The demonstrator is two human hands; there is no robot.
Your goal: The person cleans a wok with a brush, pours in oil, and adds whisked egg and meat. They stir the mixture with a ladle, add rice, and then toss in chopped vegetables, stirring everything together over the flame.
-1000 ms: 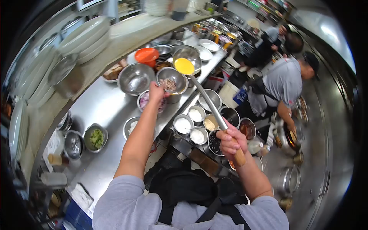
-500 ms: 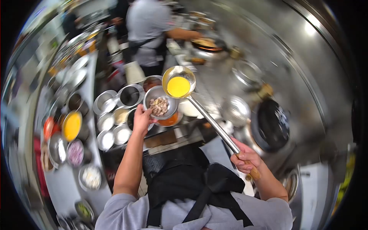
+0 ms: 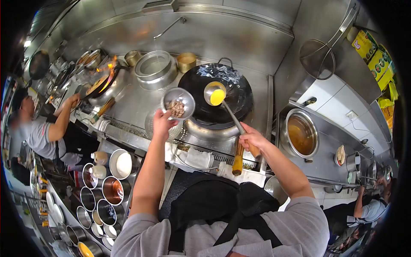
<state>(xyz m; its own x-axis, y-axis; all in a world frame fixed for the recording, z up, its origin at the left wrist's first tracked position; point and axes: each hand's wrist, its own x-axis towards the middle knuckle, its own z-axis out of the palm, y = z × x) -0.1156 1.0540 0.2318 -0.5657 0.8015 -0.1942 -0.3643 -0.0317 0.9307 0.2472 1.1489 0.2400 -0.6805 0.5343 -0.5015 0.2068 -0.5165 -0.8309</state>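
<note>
Right of the wok (image 3: 237, 100), a strip of stove (image 3: 262, 113) is lying open; the bowl (image 3: 177, 94) is crowding the left, the ladle (image 3: 209, 89) is overhanging the middle, a pot (image 3: 157, 80) is blocking back-left.

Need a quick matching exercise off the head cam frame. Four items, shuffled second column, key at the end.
Column 1
1. Ladle
2. Small bowl
3. Large wok
4. Steel pot

Column 2
A. Black, on the stove
B. In the right hand, carrying yellow liquid
C. On the right, containing brown liquid
D. In the left hand, containing chopped pieces

Pairs: 1-B, 2-D, 3-A, 4-C
</note>
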